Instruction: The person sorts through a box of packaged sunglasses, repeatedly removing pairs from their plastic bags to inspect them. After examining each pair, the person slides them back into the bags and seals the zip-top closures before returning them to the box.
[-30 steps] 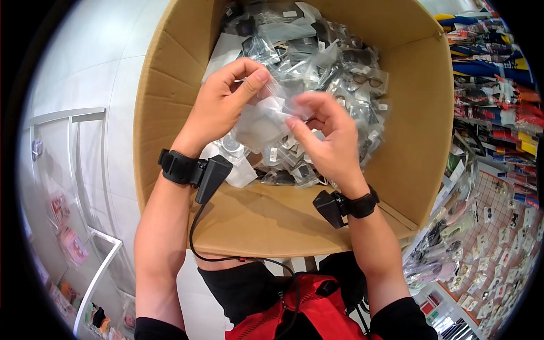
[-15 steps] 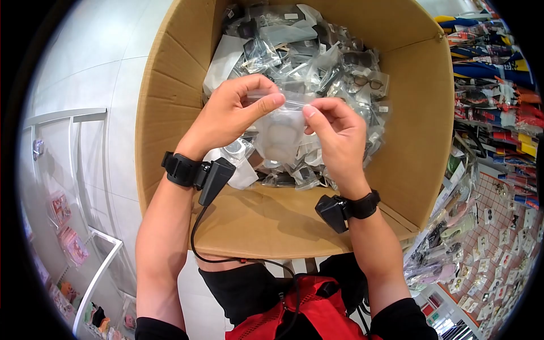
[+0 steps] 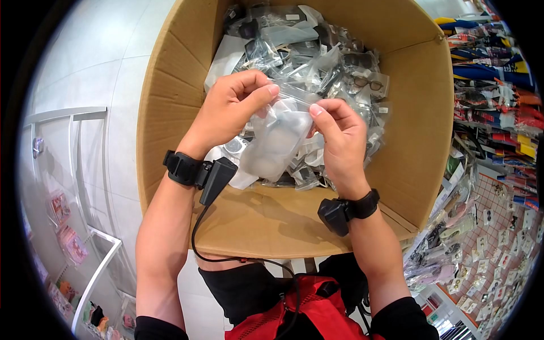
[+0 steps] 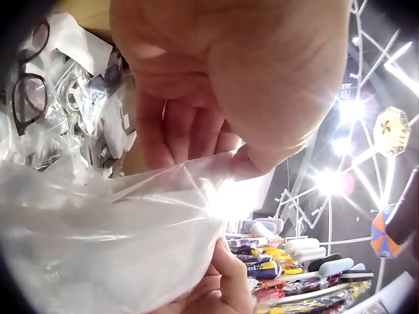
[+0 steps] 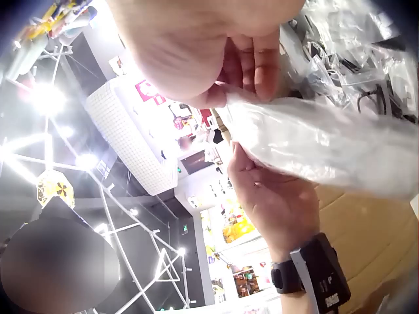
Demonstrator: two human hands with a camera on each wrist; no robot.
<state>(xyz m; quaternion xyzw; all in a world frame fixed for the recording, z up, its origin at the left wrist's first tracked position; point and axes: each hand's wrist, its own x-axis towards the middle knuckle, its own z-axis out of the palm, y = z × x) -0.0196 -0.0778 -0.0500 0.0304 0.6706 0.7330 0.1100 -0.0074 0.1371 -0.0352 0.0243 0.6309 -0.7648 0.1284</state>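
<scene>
A translucent plastic zip bag (image 3: 275, 147) hangs over the big box, with a pale, rounded content showing dimly through it. My left hand (image 3: 226, 113) pinches its top edge at one corner between thumb and fingers. At the opposite corner, my right hand (image 3: 344, 136) pinches the same edge. In the left wrist view the bag (image 4: 111, 242) spreads cloudy and wrinkled below the left hand (image 4: 242, 72). The right wrist view has the bag (image 5: 340, 144) stretching away between both hands, its content blurred by glare.
The cardboard box (image 3: 416, 107) holds a heap of clear-bagged items, among them bagged glasses (image 3: 368, 83). A white metal rack (image 3: 93, 283) stands at left. Hanging packaged goods (image 3: 493, 96) and a grid panel of small cards (image 3: 493, 243) line the right.
My right hand has come up to the bag's top edge and grips it opposite the left. The bag hung straight half a second ago; now its lower end slants left.
</scene>
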